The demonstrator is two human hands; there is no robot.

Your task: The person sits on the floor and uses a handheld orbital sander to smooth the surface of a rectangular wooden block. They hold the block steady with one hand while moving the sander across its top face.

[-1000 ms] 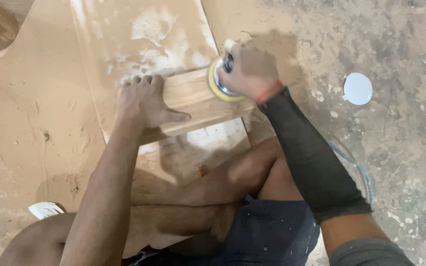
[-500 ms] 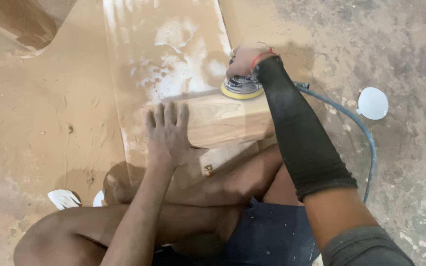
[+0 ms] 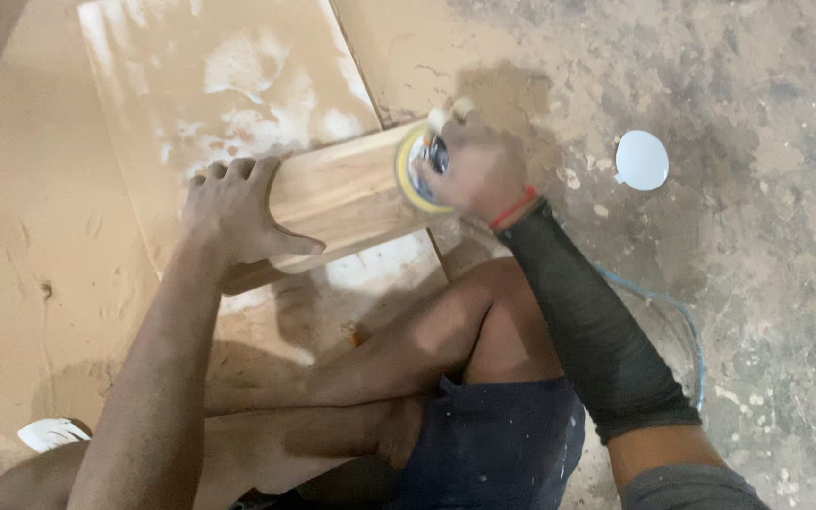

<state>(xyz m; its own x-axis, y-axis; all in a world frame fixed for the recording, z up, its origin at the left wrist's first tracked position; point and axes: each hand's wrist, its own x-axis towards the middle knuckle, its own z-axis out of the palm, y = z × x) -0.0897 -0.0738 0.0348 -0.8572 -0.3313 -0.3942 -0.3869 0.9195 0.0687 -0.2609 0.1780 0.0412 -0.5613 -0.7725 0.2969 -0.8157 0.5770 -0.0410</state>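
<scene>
A light wooden block [image 3: 337, 194] lies on a dusty board [image 3: 210, 94] on the floor. My left hand [image 3: 233, 208] presses flat on the block's left end, fingers spread over its edge. My right hand [image 3: 479, 170], with a red wristband and a black arm sleeve, grips a round sander [image 3: 417, 170] with a yellow pad, tilted against the block's right end. My bent legs are just below the block.
A white round disc [image 3: 641, 159] lies on the grey concrete floor to the right. A blue hose [image 3: 682, 331] curves along my right arm. Sawdust covers the floor on the left. A white sandal [image 3: 49, 433] shows at the lower left.
The sander has moved from the block's top face to its right end and now stands tilted on edge. My left hand has shifted to the block's left end.
</scene>
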